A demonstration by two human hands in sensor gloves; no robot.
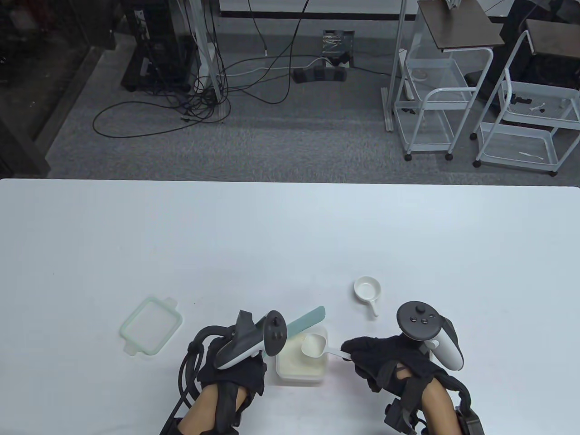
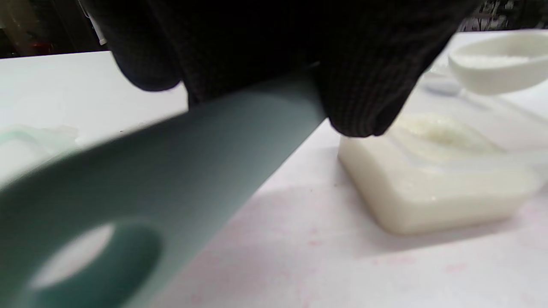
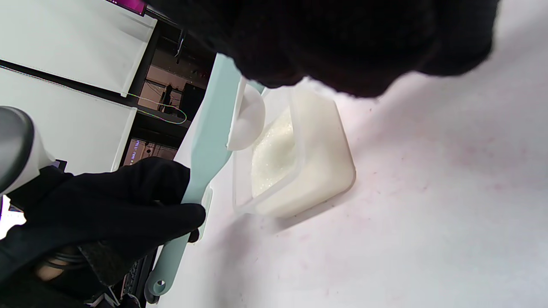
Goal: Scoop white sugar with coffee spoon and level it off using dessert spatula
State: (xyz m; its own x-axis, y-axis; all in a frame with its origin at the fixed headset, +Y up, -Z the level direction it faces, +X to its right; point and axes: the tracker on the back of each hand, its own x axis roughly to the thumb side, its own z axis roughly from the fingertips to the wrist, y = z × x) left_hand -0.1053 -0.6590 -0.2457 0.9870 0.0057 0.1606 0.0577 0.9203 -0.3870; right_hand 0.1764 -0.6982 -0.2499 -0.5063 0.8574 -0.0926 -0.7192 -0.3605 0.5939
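Here, nearest the person, both gloved hands flank the clear sugar container (image 1: 300, 367), which sits on the white table (image 1: 290, 235) near its front edge. The left hand (image 1: 233, 367), just left of the container, has its fingers curled round the handle of the pale green dessert spatula (image 1: 307, 321); the blade slants up and away over the container's far left corner. The right hand (image 1: 385, 362), just right of the container, pinches the thin handle of the white coffee spoon (image 1: 313, 345), whose bowl hangs above the container's far right part. The left wrist view shows white sugar (image 2: 488, 60) lying in that bowl, and a hollow in the sugar in the container below it. In the right wrist view the spatula blade lies close beside the spoon bowl; whether they touch I cannot tell. Further out, a small white handled cup (image 1: 368, 291) stands beyond the container to the right, well apart. The green-rimmed lid (image 1: 151, 325) lies flat to the container's left, past the left hand.
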